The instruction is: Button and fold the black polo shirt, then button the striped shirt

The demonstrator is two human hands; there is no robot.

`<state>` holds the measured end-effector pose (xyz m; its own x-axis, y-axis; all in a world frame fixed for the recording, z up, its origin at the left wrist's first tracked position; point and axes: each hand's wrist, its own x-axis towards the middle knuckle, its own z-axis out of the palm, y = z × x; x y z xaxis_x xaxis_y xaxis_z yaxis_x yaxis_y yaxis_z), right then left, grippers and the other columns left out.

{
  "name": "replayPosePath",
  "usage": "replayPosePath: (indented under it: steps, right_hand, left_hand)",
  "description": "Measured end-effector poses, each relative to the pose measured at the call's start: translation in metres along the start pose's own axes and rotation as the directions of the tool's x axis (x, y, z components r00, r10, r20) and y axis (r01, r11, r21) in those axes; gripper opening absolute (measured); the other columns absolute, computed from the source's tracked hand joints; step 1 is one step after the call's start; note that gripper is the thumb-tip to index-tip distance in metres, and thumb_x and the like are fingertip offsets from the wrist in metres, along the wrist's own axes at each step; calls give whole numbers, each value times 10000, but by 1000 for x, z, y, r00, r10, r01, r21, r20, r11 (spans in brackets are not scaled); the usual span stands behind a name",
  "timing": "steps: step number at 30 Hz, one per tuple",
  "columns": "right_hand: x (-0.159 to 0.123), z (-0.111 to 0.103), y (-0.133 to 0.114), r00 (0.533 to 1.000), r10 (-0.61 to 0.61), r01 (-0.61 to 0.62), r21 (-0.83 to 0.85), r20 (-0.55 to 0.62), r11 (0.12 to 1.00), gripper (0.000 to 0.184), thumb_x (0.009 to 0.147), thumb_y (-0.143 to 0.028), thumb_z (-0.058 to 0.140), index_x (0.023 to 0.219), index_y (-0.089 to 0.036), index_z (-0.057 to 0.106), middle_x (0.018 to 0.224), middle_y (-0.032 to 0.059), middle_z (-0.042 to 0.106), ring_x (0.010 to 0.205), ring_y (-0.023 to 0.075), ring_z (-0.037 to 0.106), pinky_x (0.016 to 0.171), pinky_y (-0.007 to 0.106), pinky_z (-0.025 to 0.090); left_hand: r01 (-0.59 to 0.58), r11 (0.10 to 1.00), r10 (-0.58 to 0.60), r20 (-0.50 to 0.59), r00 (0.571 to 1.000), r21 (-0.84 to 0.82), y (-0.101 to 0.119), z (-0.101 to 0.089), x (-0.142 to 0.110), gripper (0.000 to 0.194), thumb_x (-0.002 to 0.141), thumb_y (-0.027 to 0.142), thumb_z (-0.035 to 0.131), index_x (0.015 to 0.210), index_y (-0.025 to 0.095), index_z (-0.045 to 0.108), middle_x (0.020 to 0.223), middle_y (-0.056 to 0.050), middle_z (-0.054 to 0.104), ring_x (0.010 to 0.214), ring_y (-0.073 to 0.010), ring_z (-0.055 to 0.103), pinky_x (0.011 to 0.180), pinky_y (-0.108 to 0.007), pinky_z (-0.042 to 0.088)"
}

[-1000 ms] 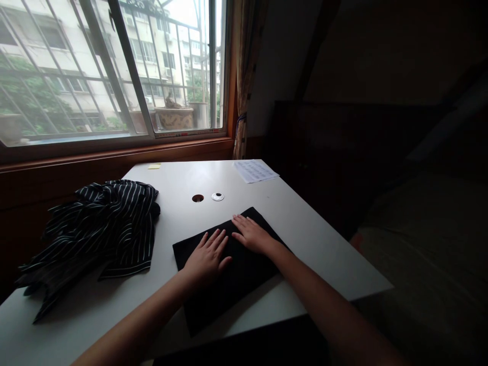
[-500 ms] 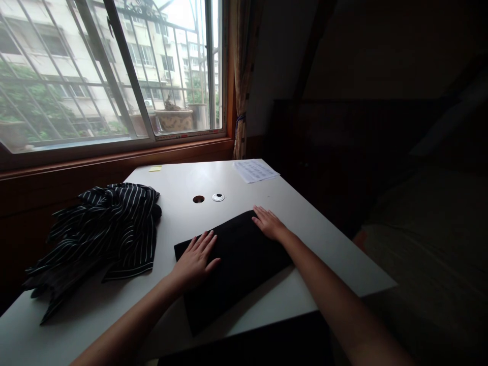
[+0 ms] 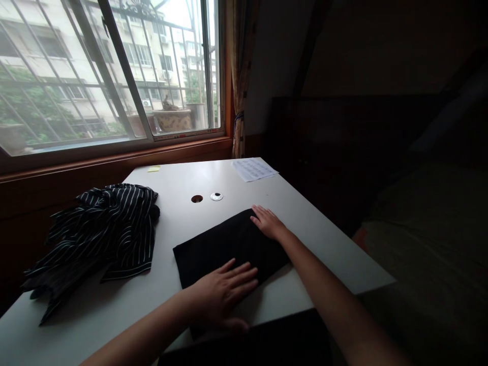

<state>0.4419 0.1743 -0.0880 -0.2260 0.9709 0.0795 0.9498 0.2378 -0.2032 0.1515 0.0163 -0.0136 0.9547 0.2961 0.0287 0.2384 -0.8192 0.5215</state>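
Observation:
A folded black garment (image 3: 217,244) lies flat on the white table (image 3: 171,223), its long sides slanting up to the right. My left hand (image 3: 224,292), fingers spread and thumb out, is over the garment's near part. Whether its palm presses on the cloth I cannot tell. At the far right corner of the garment my right hand (image 3: 267,222) rests flat with its fingers stretched out. Neither hand grips anything. More black cloth (image 3: 267,340) shows at the table's near edge, below my left hand.
A crumpled black garment with white stripes (image 3: 110,229) lies on the table's left side. Behind the folded cloth are a cable hole (image 3: 196,199) and a round silvery cap (image 3: 216,196). Printed papers (image 3: 253,170) and a yellow note (image 3: 154,169) lie near the far edge, below the window.
My left hand has moved from the garment's far left side toward me and to the right, across the cloth. My right hand has stayed at the far right corner.

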Motion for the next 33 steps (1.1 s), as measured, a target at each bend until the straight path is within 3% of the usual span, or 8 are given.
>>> replayPosePath:
  steps: [3, 6, 9, 12, 17, 21, 27, 33]
  right_hand:
    - [0, 0, 0, 1000, -4, 4, 4, 2, 1000, 699, 983, -592, 164, 1552, -195, 254, 1608, 32, 256, 1492, 207, 200, 1217, 408, 146]
    - [0, 0, 0, 1000, -2, 2, 8, -2, 1000, 697, 983, -592, 161, 1553, -202, 249, 1608, 32, 258, 1492, 208, 199, 1219, 413, 134]
    - [0, 0, -1, 1000, 1, -1, 16, -2, 1000, 700, 983, -587, 169, 1553, -189, 249, 1607, 34, 258, 1493, 208, 195, 1219, 414, 131]
    - [-2, -1, -2, 1000, 5, -5, 19, -1, 1000, 692, 985, -576, 174, 1551, -185, 256, 1608, 38, 259, 1494, 207, 192, 1216, 408, 135]
    - [-4, -4, -3, 1000, 6, -6, 17, -5, 1000, 685, 985, -573, 176, 1547, -193, 267, 1604, 43, 270, 1491, 207, 202, 1215, 401, 129]
    - [-4, -4, -2, 1000, 1, 0, 22, -8, 1000, 688, 984, -579, 184, 1544, -189, 275, 1599, 40, 285, 1488, 206, 211, 1214, 400, 133]
    - [-3, 1, 2, 993, -10, 27, 146, -118, 989, 634, 975, -548, 305, 1492, -193, 397, 1545, 63, 396, 1453, 230, 302, 1204, 417, 180]
    - [-8, -7, 10, 959, 93, -25, 250, -266, 968, 456, 970, -360, 350, 1284, -191, 633, 1321, 86, 631, 1258, 229, 532, 1106, 377, 366]
  left_hand:
    - [-130, 880, 229, 169, 959, -456, 18, -2, -13, 568, 923, 591, 465, 1383, 272, 561, 1381, -26, 594, 1286, -277, 546, 1204, -425, 260]
    - [-66, 775, 218, 167, 962, -629, 28, -16, -25, 561, 941, 551, 455, 1389, 230, 561, 1296, -49, 660, 1166, -251, 642, 1117, -339, 406]
    - [5, 884, 7, 25, 1000, -468, 27, -30, -26, 491, 971, 467, 458, 1418, 275, 517, 1418, -34, 563, 1333, -250, 501, 1185, -393, 308]
    - [145, 977, -162, -106, 981, -159, 3, -28, -21, 508, 996, 462, 409, 1483, 314, 402, 1553, -16, 380, 1472, -248, 261, 1221, -486, 190]
    - [349, 910, -311, -187, 932, 223, -64, -13, -30, 569, 993, 526, 370, 1524, 349, 272, 1612, -14, 210, 1497, -288, 128, 1202, -579, 140]
    - [426, 858, -362, -250, 898, 286, -96, -16, -53, 598, 999, 518, 361, 1543, 358, 172, 1619, -6, 169, 1497, -268, 140, 1211, -534, 158]
    - [483, 811, -381, -329, 864, 329, -115, -12, -77, 593, 1007, 498, 350, 1547, 338, 164, 1607, -2, 225, 1490, -238, 189, 1220, -481, 168]
    - [588, 770, -466, -411, 784, 248, -136, -12, -95, 541, 1007, 506, 330, 1509, 303, 335, 1567, -19, 346, 1470, -258, 268, 1193, -544, 221]
